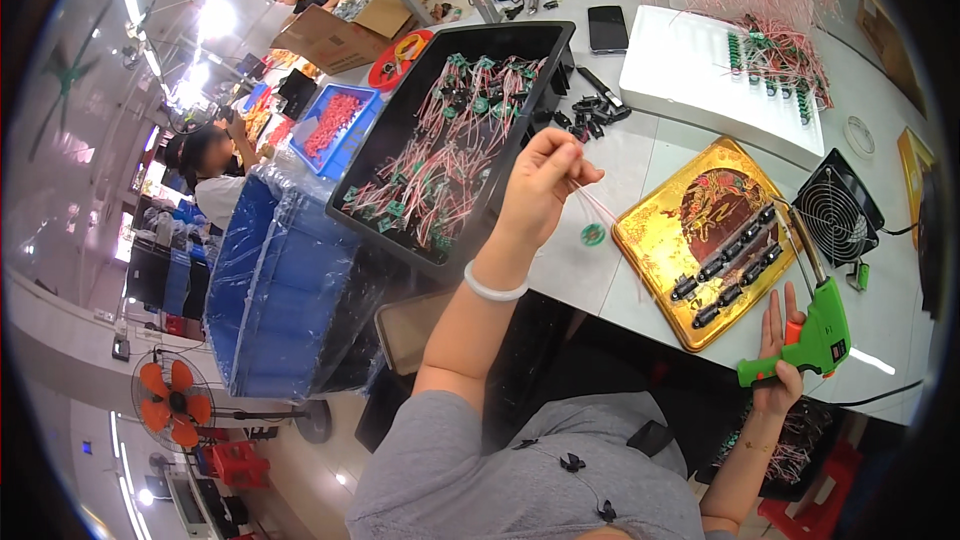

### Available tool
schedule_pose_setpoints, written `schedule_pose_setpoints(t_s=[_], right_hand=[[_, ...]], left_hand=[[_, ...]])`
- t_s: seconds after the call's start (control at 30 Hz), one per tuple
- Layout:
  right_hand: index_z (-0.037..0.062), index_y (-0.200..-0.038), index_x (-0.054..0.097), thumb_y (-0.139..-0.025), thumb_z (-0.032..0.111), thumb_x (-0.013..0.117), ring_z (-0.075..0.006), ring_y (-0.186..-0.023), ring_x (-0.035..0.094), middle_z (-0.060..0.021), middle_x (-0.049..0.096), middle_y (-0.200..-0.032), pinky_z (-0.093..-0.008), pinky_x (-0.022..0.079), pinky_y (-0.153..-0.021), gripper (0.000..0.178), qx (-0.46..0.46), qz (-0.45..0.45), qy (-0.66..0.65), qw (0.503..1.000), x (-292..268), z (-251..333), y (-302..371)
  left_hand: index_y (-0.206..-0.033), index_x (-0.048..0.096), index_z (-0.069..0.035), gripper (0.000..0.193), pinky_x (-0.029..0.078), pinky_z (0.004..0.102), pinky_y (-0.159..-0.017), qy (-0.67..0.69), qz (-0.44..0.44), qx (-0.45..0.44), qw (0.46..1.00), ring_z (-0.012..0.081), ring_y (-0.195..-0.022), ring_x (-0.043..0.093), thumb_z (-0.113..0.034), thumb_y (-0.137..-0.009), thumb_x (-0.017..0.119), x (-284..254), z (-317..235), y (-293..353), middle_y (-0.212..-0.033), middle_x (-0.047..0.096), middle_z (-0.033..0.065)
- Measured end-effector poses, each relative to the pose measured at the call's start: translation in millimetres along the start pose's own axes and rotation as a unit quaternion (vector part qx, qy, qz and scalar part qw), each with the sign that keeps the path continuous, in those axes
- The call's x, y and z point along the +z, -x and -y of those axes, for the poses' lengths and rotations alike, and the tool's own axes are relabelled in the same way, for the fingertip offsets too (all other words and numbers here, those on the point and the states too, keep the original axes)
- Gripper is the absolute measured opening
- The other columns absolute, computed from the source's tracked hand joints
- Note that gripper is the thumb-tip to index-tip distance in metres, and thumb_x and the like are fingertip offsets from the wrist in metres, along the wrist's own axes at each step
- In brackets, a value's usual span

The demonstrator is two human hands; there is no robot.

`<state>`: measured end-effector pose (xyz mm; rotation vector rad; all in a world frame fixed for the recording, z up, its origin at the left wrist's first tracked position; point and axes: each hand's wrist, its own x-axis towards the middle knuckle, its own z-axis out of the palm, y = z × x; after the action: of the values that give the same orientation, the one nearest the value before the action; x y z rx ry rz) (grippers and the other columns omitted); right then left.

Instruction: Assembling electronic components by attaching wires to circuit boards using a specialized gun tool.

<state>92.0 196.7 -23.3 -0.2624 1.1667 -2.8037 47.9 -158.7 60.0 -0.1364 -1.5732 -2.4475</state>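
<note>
My left hand (pixel 548 180) is raised over the table beside the black bin, its fingertips pinched on thin pink and white wires. From those wires hangs a small round green circuit board (pixel 593 234), just left of the gold tray. At the lower right, my right hand (pixel 778 360) holds a green soldering gun (pixel 818 335) with an orange trigger, some of its fingers stretched out. The gun's metal barrel points up and away, over the right edge of the gold tray (pixel 645 225). Small black parts (pixel 730 252) lie in rows on that tray.
The black bin (pixel 350 175) holds many wired boards. Beyond the tray are a white foam block (pixel 665 70), a phone (pixel 607 30) and loose black pieces (pixel 592 118). A small black fan (pixel 838 210) stands at right. Blue plastic-wrapped crates (pixel 280 280) stand left; people work farther back.
</note>
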Motion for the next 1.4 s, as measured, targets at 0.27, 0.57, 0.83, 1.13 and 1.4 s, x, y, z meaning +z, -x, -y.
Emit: schedule_pose_setpoints(t_s=[0.27, 0.57, 0.83, 1.13, 1.4], right_hand=[[0.0001, -0.119, 0.039, -0.057, 0.013, 0.061, -0.0375, -0.125, 0.026, -0.0233, 0.032, -0.129, -0.0435, 0.016, -0.106, 0.067, -0.020, -0.022, -0.009, 1.000, -14, -7, 4], [-0.0044, -0.107, 0.048, -0.064, 0.027, 0.064, -0.0238, -0.088, 0.051, -0.0184, 0.049, -0.098, -0.0311, 0.048, -0.068, 0.055, -0.022, -0.028, 0.154, 0.987, -13, 11, 70], [-0.0020, -0.101, 0.049, -0.062, 0.027, 0.064, -0.0225, -0.084, 0.050, -0.0158, 0.048, -0.092, -0.0276, 0.046, -0.064, 0.051, 0.035, -0.076, 0.147, 0.986, -2, 8, 104], [-0.0027, -0.097, 0.050, -0.064, 0.030, 0.062, -0.0209, -0.076, 0.049, -0.0157, 0.050, -0.086, -0.0276, 0.042, -0.061, 0.048, 0.063, -0.069, 0.162, 0.982, 4, 4, 105], [-0.0014, -0.090, 0.048, -0.064, 0.029, 0.059, -0.0177, -0.067, 0.047, -0.0126, 0.049, -0.077, -0.0255, 0.040, -0.057, 0.041, 0.081, -0.090, 0.164, 0.979, 7, 2, 105]], left_hand=[[-0.081, 0.054, -0.005, 0.009, 0.026, 0.0167, -0.041, -0.075, 0.073, -0.173, 0.979, 0.0012, -0.049, 0.034, -0.014, -0.083, 0.056, 15, -20, 6, -0.062, 0.046, -0.0045], [-0.077, 0.057, 0.002, 0.008, 0.039, 0.0200, -0.059, -0.457, 0.255, -0.131, 0.842, 0.0061, -0.064, 0.048, -0.005, -0.078, 0.059, 73, 47, 41, -0.067, 0.056, 0.0004], [-0.077, 0.059, 0.000, 0.010, 0.044, 0.0278, -0.059, -0.467, 0.188, -0.082, 0.860, 0.0199, -0.061, 0.058, -0.009, -0.075, 0.061, 88, 84, 62, -0.067, 0.060, 0.0111], [-0.070, 0.060, 0.000, 0.010, 0.042, 0.0240, -0.052, -0.477, 0.152, -0.045, 0.864, 0.0130, -0.054, 0.053, -0.008, -0.071, 0.065, 85, 91, 65, -0.061, 0.058, 0.0063], [-0.068, 0.060, -0.001, 0.007, 0.041, 0.0233, -0.050, -0.438, 0.140, -0.039, 0.887, 0.0117, -0.052, 0.051, -0.005, -0.068, 0.066, 85, 98, 65, -0.060, 0.057, 0.0058]])
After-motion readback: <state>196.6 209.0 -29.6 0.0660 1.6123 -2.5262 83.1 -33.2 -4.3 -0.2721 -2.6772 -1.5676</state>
